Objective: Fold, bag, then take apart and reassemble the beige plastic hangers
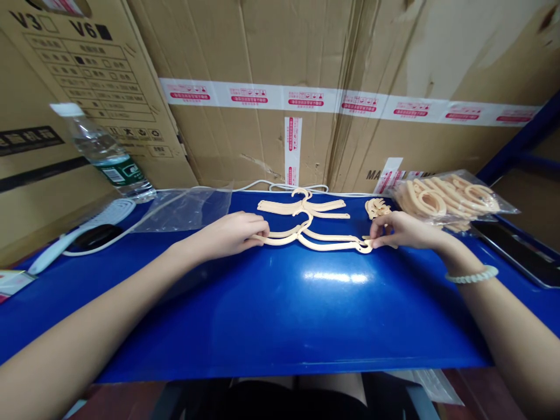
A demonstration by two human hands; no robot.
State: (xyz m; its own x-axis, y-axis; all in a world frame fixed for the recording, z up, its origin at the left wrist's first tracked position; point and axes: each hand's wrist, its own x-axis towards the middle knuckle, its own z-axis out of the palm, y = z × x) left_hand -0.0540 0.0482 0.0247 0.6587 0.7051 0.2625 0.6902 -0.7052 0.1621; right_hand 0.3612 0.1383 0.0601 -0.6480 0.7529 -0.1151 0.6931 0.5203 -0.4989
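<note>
Cream plastic hangers lie on the blue table [280, 315]. My left hand [247, 232] is closed on the left end of the nearer hanger [324, 245]; its fingertips are pressed together there. At that hanger's right end, my right hand [385, 230] pinches a small hooked piece beside the looped tip. Just behind lies another folded hanger [282, 207], its hook upward, touched by neither hand. A small pile of cream pieces [377, 207] sits right behind my right hand.
At the right back is a clear bag of cream parts [450, 195], with a dark phone [520, 251] near it. On the left are a water bottle [109, 157], a white brush [83, 230], a black mouse [98, 236] and clear plastic [188, 210]. Cardboard [262, 140] stands behind.
</note>
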